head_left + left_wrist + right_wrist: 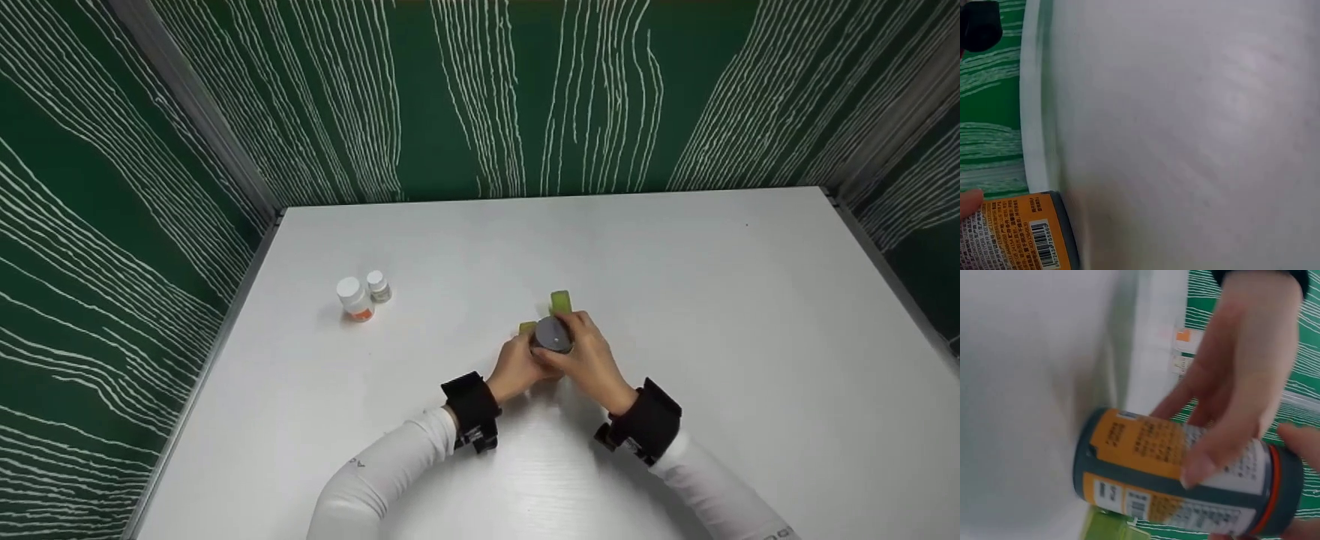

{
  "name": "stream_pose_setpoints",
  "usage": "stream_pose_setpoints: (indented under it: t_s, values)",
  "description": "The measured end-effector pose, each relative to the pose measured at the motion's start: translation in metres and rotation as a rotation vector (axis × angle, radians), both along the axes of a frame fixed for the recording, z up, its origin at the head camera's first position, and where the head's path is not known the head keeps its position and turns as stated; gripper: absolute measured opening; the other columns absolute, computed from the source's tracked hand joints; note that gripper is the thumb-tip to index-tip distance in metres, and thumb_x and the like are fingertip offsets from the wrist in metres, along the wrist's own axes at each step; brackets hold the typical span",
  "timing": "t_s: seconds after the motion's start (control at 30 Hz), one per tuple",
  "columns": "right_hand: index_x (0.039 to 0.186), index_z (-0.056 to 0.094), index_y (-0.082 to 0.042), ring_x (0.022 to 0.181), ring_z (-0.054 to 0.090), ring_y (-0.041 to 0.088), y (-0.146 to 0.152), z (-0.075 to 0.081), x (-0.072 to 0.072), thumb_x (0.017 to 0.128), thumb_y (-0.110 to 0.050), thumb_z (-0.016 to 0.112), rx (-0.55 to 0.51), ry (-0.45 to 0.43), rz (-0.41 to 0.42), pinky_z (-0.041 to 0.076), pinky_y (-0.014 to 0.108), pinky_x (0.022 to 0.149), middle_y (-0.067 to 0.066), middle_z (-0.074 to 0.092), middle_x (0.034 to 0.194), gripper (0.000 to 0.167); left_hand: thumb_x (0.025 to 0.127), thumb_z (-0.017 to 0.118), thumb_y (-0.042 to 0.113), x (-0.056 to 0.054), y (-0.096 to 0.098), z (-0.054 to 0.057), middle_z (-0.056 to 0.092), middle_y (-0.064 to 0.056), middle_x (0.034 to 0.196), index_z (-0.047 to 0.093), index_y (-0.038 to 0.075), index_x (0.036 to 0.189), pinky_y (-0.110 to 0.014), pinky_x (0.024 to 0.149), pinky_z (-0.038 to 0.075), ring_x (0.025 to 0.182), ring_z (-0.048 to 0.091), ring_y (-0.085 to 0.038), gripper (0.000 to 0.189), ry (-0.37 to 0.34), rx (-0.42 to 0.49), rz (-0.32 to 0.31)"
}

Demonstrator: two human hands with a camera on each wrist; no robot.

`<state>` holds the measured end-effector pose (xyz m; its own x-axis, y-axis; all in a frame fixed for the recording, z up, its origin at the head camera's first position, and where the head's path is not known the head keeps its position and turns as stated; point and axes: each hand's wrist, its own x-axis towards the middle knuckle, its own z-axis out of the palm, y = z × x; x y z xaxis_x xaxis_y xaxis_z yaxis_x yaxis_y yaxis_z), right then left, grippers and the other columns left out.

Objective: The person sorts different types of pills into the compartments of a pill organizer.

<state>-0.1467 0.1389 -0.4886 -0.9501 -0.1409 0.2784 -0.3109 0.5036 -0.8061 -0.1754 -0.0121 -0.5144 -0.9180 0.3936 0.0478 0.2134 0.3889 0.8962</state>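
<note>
A dark grey supplement bottle (1168,475) with orange and white printed labels stands upright at the middle of the table, between both hands. My left hand (517,367) grips its body; in the right wrist view the thumb and fingers wrap its label. My right hand (596,365) holds the dark lid (553,334) from above, its fingertips around the rim. Below the lid runs an orange-red band. The left wrist view catches the bottle's lower end, with a barcode on the orange label. Just behind the hands sits a light green plastic thing (560,302), partly hidden by the bottle and fingers.
Two white bottles stand close together at the left: a larger one (355,298) with an orange label and a smaller one (379,286). The white table (712,300) is bounded by green walls (480,97) with white streaks at the back and sides.
</note>
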Motion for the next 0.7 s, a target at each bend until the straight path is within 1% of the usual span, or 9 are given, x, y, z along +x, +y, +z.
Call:
stream_pose_setpoints:
  t_s: [0.07,0.13,0.27,0.37,0.43,0.57,0.7]
  values:
    - [0.133,0.055,0.018,0.11,0.061,0.048,-0.002,-0.003,-0.002,0.088,-0.001,0.085,0.005,0.034,-0.033,0.05,0.062,0.098,0.029,0.057,0.115,0.056,0.082,0.083,0.0,-0.002,-0.001,0.0,0.065,-0.032,0.135,0.054,-0.017,0.14,-0.039,0.11,0.051,0.13,0.062,-0.043,0.067,0.008,-0.01,-0.017]
    - [0.131,0.057,0.018,0.106,0.062,0.045,-0.002,-0.006,-0.003,0.087,0.0,0.085,0.002,0.053,-0.045,0.051,0.058,0.095,0.027,0.058,0.113,0.055,0.082,0.083,0.0,-0.004,-0.001,0.0,0.065,-0.031,0.135,0.054,-0.016,0.141,-0.039,0.111,0.051,0.13,0.062,-0.043,0.067,0.003,-0.01,-0.033]
    - [0.128,0.061,0.016,0.098,0.06,0.037,0.002,-0.007,-0.005,0.084,0.001,0.087,-0.008,0.074,-0.036,0.051,0.044,0.088,0.023,0.06,0.108,0.053,0.081,0.084,0.002,-0.006,-0.002,0.001,0.067,-0.03,0.133,0.056,-0.015,0.139,-0.039,0.111,0.051,0.129,0.063,-0.043,0.067,0.001,-0.014,-0.041]
    - [0.127,0.064,0.015,0.096,0.059,0.033,0.007,-0.007,-0.006,0.082,0.002,0.088,-0.029,0.062,-0.018,0.049,0.036,0.086,0.021,0.062,0.108,0.052,0.081,0.085,0.003,-0.006,-0.003,0.002,0.068,-0.028,0.132,0.057,-0.014,0.139,-0.037,0.11,0.051,0.128,0.064,-0.041,0.066,0.0,-0.018,-0.051]
    - [0.126,0.065,0.014,0.097,0.06,0.033,0.009,-0.006,-0.007,0.08,0.004,0.089,-0.047,0.047,-0.003,0.049,0.034,0.086,0.02,0.064,0.109,0.052,0.081,0.086,0.003,-0.005,-0.003,0.002,0.069,-0.028,0.13,0.058,-0.014,0.138,-0.036,0.107,0.053,0.125,0.065,-0.041,0.065,0.001,-0.013,-0.058]
    - [0.124,0.067,0.015,0.1,0.062,0.034,0.012,-0.005,-0.008,0.078,0.006,0.09,-0.068,0.025,0.01,0.05,0.032,0.088,0.021,0.066,0.112,0.052,0.08,0.086,0.003,-0.004,-0.004,0.0,0.071,-0.028,0.126,0.06,-0.014,0.136,-0.031,0.101,0.055,0.119,0.068,-0.04,0.064,0.031,-0.003,-0.065]
    - [0.126,0.066,0.015,0.102,0.063,0.033,0.014,-0.004,-0.008,0.079,0.006,0.089,-0.08,-0.006,0.031,0.051,0.032,0.088,0.021,0.067,0.114,0.053,0.079,0.088,0.004,-0.004,-0.005,0.0,0.072,-0.026,0.122,0.063,-0.012,0.132,-0.027,0.096,0.054,0.114,0.07,-0.037,0.061,0.033,-0.008,-0.067]
